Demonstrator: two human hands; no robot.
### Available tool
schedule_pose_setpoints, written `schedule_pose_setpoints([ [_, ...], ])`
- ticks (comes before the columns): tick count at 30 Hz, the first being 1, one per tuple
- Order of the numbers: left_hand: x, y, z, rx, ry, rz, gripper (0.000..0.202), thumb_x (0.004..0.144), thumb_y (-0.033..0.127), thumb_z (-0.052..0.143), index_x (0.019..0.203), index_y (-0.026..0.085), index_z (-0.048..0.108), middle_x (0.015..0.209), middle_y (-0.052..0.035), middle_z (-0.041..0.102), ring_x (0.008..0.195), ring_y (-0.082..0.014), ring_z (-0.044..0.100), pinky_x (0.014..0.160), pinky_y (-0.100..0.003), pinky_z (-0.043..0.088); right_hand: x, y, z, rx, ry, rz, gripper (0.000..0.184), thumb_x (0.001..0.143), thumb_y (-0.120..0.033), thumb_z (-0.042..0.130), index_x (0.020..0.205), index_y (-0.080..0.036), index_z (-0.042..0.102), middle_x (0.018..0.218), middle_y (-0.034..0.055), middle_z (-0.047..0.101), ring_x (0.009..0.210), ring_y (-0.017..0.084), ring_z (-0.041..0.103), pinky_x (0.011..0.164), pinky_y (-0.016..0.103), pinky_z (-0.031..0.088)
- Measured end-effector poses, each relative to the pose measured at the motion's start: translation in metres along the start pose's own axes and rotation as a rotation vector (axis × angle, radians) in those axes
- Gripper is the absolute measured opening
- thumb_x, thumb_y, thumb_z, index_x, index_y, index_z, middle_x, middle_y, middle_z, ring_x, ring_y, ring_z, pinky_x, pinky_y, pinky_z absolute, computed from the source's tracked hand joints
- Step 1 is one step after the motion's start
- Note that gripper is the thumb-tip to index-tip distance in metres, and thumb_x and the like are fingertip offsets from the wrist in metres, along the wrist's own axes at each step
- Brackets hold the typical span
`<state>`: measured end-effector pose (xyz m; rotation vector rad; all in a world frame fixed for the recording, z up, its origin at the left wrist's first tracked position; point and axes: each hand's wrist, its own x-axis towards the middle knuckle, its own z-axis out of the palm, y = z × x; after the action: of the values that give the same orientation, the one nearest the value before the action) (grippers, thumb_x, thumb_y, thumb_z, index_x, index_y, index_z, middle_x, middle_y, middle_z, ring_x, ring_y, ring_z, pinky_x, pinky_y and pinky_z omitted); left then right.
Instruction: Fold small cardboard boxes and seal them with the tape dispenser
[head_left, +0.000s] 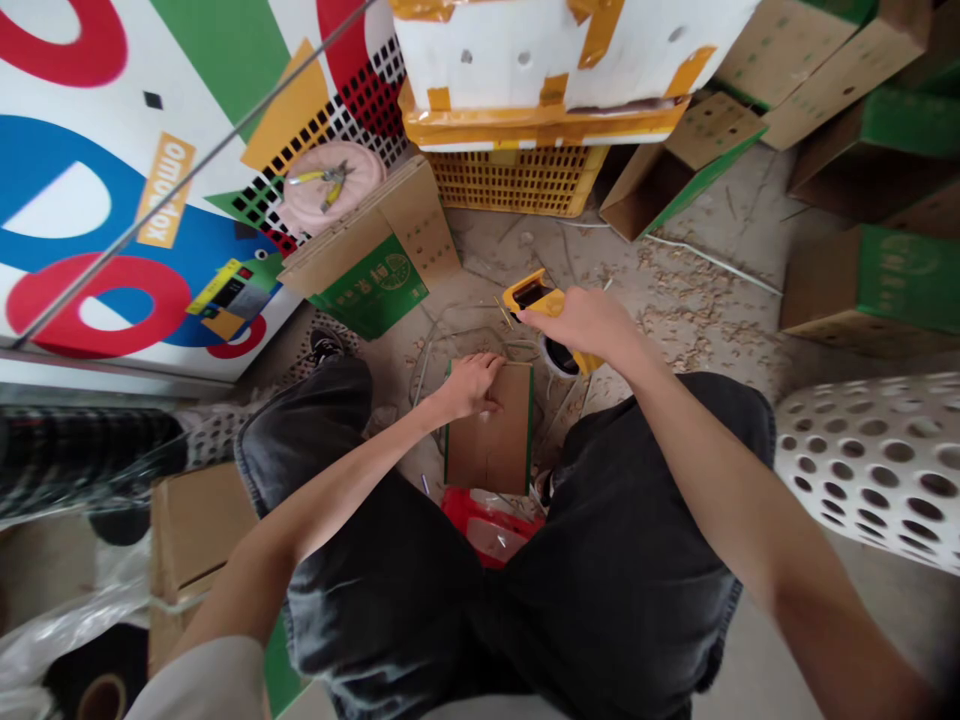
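- Left hand (pixel 474 386): unclenched, pressed on far part of cardboard box (pixel 489 450).
- Box: on floor (pixel 701 270), between person's legs.
- Right hand (pixel 581 318): gripping yellow tape dispenser (pixel 552 302), just beyond box's right far corner.
- Red item (pixel 474 512) by box's near edge, probably plastic bag; partly hidden.
- Pliers (pixel 330 182) on pink stool (pixel 360 165).

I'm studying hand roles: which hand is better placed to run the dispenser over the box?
Probably the right hand: it grips the dispenser, while the left hand rests on the box.
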<state>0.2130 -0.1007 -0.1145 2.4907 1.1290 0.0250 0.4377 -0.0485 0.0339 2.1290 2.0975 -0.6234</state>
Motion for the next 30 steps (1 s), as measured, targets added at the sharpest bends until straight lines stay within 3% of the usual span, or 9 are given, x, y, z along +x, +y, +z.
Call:
schedule_pose_setpoints([
  [3,0.002,-0.006,0.005,-0.039,0.025,0.004,0.066,0.095,0.039,0.076,0.152,0.014,0.052,0.145,-0.0214,0.065,0.134,-0.0360,0.064,0.111,-0.049,0.051,0.001,0.001,0.000,0.012,0.007,-0.008,0.093,0.086,-0.090,0.053,0.126,-0.009,0.075,0.116,0.0276,0.077,0.110,0.044,0.073,0.085,0.048,0.057],
  [5,0.002,-0.009,0.011,-0.025,0.062,0.013,0.066,0.100,0.037,0.069,0.157,0.012,0.048,0.153,-0.0238,0.059,0.141,-0.0365,0.059,0.117,-0.051,0.047,0.001,0.001,0.001,0.013,0.007,-0.015,0.092,0.086,-0.089,0.054,0.125,-0.009,0.076,0.115,0.0271,0.077,0.109,0.043,0.073,0.085,0.048,0.057],
  [9,0.001,-0.015,0.023,0.041,0.122,0.020,0.083,0.099,0.039,0.069,0.167,0.007,0.033,0.172,-0.0284,0.037,0.162,-0.0422,0.034,0.132,-0.060,0.027,0.001,0.001,0.002,-0.002,0.008,-0.023,0.092,0.086,-0.090,0.053,0.125,-0.009,0.076,0.116,0.0265,0.077,0.110,0.043,0.073,0.086,0.047,0.057],
  [12,0.001,-0.021,0.030,0.061,0.109,0.022,0.089,0.100,0.043,0.068,0.169,0.006,0.027,0.177,-0.0289,0.026,0.166,-0.0429,0.023,0.134,-0.062,0.021,0.000,0.001,0.001,0.002,0.000,-0.013,0.092,0.085,-0.090,0.054,0.125,-0.010,0.077,0.117,0.0261,0.077,0.110,0.043,0.074,0.085,0.047,0.057],
  [20,-0.008,-0.020,0.039,0.090,0.053,0.026,0.095,0.097,0.049,0.071,0.169,0.004,0.026,0.177,-0.0348,0.016,0.168,-0.0413,0.016,0.132,-0.063,0.023,-0.002,0.001,-0.001,-0.003,-0.005,-0.009,0.092,0.085,-0.089,0.055,0.125,-0.009,0.076,0.116,0.0268,0.077,0.111,0.042,0.074,0.086,0.045,0.058],
  [30,-0.029,-0.002,0.037,0.125,0.011,0.006,0.130,0.083,0.073,0.078,0.171,-0.001,0.018,0.177,-0.0374,0.008,0.168,-0.0446,0.011,0.133,-0.063,0.016,-0.001,0.001,0.000,-0.002,-0.006,-0.016,0.093,0.084,-0.090,0.055,0.125,-0.009,0.077,0.121,0.0272,0.077,0.112,0.045,0.073,0.088,0.047,0.057],
])
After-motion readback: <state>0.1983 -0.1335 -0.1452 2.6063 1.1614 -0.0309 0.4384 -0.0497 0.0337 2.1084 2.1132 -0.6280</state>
